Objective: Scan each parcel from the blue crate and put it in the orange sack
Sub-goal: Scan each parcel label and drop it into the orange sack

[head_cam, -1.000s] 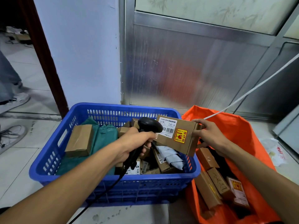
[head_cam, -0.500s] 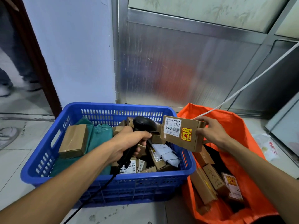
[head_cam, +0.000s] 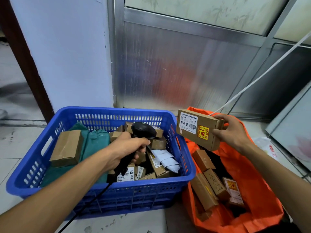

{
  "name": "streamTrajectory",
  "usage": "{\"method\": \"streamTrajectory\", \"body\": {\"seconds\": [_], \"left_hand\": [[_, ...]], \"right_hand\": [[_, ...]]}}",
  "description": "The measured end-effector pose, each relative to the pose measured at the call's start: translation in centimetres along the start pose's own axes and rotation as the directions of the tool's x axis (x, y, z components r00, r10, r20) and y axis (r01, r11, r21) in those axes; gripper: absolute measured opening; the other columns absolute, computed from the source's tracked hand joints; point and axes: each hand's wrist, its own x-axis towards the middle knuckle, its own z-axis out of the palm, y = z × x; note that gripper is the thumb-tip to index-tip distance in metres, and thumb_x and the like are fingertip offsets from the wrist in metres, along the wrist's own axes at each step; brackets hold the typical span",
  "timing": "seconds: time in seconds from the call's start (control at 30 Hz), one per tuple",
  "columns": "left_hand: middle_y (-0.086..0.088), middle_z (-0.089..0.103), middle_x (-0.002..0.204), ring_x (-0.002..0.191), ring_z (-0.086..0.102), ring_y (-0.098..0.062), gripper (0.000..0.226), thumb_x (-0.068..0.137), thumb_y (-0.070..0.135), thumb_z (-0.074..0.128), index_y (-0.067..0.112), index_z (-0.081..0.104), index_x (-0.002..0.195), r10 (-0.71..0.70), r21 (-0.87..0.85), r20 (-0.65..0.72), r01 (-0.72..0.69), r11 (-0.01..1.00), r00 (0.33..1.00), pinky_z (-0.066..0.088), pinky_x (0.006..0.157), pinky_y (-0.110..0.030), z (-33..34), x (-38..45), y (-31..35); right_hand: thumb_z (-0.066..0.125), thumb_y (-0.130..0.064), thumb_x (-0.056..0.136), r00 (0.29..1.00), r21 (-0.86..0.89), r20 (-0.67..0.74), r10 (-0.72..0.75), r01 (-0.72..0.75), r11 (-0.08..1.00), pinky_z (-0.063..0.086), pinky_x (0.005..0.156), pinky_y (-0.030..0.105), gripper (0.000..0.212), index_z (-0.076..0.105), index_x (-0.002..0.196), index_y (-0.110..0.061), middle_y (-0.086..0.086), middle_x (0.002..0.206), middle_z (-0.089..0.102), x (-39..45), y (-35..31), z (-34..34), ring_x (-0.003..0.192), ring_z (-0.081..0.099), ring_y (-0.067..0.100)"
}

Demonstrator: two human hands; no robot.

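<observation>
My right hand (head_cam: 230, 132) grips a brown cardboard parcel (head_cam: 195, 128) by its right end, label and yellow-red sticker facing me, above the left rim of the orange sack (head_cam: 255, 179). My left hand (head_cam: 129, 147) holds a black barcode scanner (head_cam: 143, 132) over the blue crate (head_cam: 104, 190), its head pointing right toward the parcel. The crate holds several brown boxes, green mailers (head_cam: 94, 145) and a white mailer. Several brown boxes lie inside the sack.
The crate and sack stand side by side on a tiled floor against a white wall and a metal panel. The scanner's black cable (head_cam: 87, 206) trails down over the crate's front. A white cord (head_cam: 262, 76) runs up to the right. A white bag (head_cam: 269, 148) lies right of the sack.
My right hand has carried the parcel rightward, away from the scanner and over the sack's edge. My left hand with the scanner has stayed over the crate.
</observation>
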Motion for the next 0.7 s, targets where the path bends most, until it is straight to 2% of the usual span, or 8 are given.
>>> {"method": "streamTrajectory", "body": {"seconds": [0.1, 0.2, 0.3, 0.47, 0.6, 0.7], "left_hand": [[-0.001, 0.061, 0.060, 0.048, 0.048, -0.011, 0.012, 0.094, 0.018, 0.067, 0.006, 0.068, 0.090, -0.002, 0.003, 0.005, 0.002, 1.000, 1.000, 0.042, 0.048, -0.024, 0.1, 0.0, 0.0], [-0.001, 0.061, 0.060, 0.047, 0.048, -0.011, 0.012, 0.094, 0.017, 0.067, 0.005, 0.068, 0.092, -0.005, 0.004, 0.006, 0.005, 1.000, 1.000, 0.042, 0.048, -0.024, 0.2, 0.1, -0.1], [-0.001, 0.061, 0.060, 0.047, 0.048, -0.011, 0.015, 0.094, 0.017, 0.067, 0.003, 0.069, 0.097, -0.009, 0.005, 0.008, 0.009, 1.000, 1.000, 0.042, 0.048, -0.024, 0.3, 0.2, -0.2], [-0.002, 0.062, 0.062, 0.048, 0.049, -0.012, 0.015, 0.093, 0.017, 0.069, 0.003, 0.069, 0.097, -0.019, 0.010, -0.004, 0.019, 1.000, 1.000, 0.043, 0.047, -0.025, 0.3, 0.6, -0.4], [-0.004, 0.062, 0.065, 0.048, 0.050, -0.012, 0.018, 0.092, 0.017, 0.070, 0.001, 0.069, 0.100, -0.026, 0.012, -0.017, 0.026, 1.000, 1.000, 0.044, 0.046, -0.025, 0.3, 0.9, -0.6], [-0.003, 0.062, 0.065, 0.048, 0.050, -0.012, 0.016, 0.092, 0.017, 0.070, 0.003, 0.069, 0.097, -0.027, 0.018, -0.020, 0.027, 0.999, 0.999, 0.044, 0.045, -0.025, 0.1, 0.9, -0.6]], "right_hand": [[0.079, -0.012, 0.064, 1.000, -0.100, -0.012, -0.007, 0.006, 0.995, 0.055, 0.089, 0.046, 0.056, 0.067, 0.119, -0.022, 0.005, 0.114, 0.066, -0.1, 0.6, -0.5, 0.098, 0.064, 0.025], [0.080, -0.008, 0.068, 1.000, -0.174, -0.004, -0.006, 0.005, 0.985, 0.053, 0.088, 0.041, 0.057, 0.067, 0.122, -0.016, 0.007, 0.114, 0.068, -0.3, 0.7, -0.9, 0.100, 0.063, 0.027], [0.081, -0.012, 0.070, 1.000, -0.250, -0.007, 0.020, -0.022, 0.968, 0.049, 0.087, 0.038, 0.056, 0.066, 0.124, -0.017, 0.009, 0.117, 0.067, -0.1, 1.2, -1.2, 0.105, 0.062, 0.030], [0.080, -0.020, 0.072, 0.978, -0.443, 0.137, 0.154, -0.079, 0.893, 0.056, 0.085, 0.044, 0.054, 0.065, 0.124, -0.021, 0.010, 0.117, 0.068, -0.2, 3.0, -0.4, 0.102, 0.065, 0.030], [0.079, -0.024, 0.076, 0.932, -0.550, 0.239, 0.275, -0.103, 0.829, 0.057, 0.081, 0.040, 0.045, 0.064, 0.118, -0.021, 0.009, 0.116, 0.067, -0.7, 4.5, 0.9, 0.098, 0.064, 0.027], [0.072, -0.031, 0.080, 0.904, -0.649, 0.289, 0.315, -0.057, 0.758, 0.056, 0.078, 0.037, 0.035, 0.063, 0.112, -0.020, 0.007, 0.113, 0.067, -1.4, 5.3, 1.9, 0.098, 0.064, 0.027]]}}
